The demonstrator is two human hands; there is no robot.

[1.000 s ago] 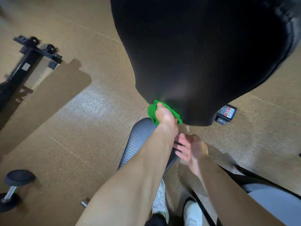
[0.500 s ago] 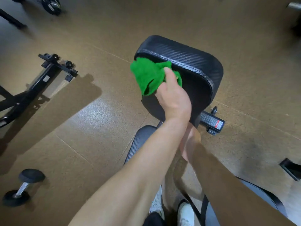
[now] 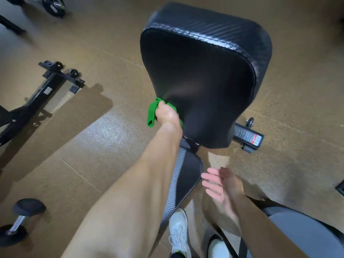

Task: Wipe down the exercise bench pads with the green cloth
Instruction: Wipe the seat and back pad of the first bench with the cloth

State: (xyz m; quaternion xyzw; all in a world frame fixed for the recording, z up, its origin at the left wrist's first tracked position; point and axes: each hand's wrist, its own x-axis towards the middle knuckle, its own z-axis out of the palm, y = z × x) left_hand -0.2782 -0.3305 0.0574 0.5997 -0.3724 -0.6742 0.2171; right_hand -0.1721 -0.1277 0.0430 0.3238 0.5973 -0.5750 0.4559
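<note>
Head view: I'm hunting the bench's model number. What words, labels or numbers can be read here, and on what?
No text can be quoted.
White-print label on the bench's foot bar: too blurred to read.
Red-and-white sticker beside it: too small.
Badge on the bar's end: blurred.
Silver sticker on the left floor frame: unreadable.

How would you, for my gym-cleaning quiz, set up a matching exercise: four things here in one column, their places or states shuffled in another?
Things: 1 green cloth; 2 right hand; 3 dumbbell; 4 back pad.
States: A open, holding nothing; B on the floor, lower left; C bunched in the left hand; D steeply inclined.
Pairs: 1-C; 2-A; 3-B; 4-D.
</note>
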